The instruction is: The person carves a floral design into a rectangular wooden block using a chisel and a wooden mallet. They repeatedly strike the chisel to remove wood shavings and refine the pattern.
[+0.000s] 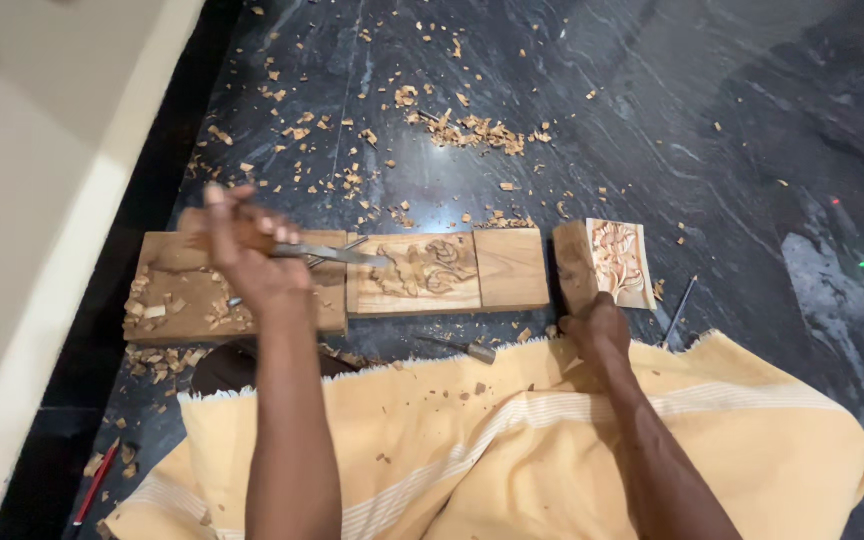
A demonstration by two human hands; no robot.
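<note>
1. The scene is moderately bright, lit evenly from above; colours look warm.
2. The dark polished floor (652, 120) carries soft pale sheen at the upper right, with small green and pink light spots reflected near the right edge.
3. The left hand (247, 250) is smeared by motion blur, its fingers (214, 195) ghosted; the metal chisel (327, 253) it holds stays fairly sharp.
4. The right hand (597, 330) and the carved wooden panel (417, 272) are in clear focus.
5. Shadows are short and soft, lying close beneath the boards and arms.
6. The pale wall (22, 200) at left is slightly overexposed and featureless.
</note>
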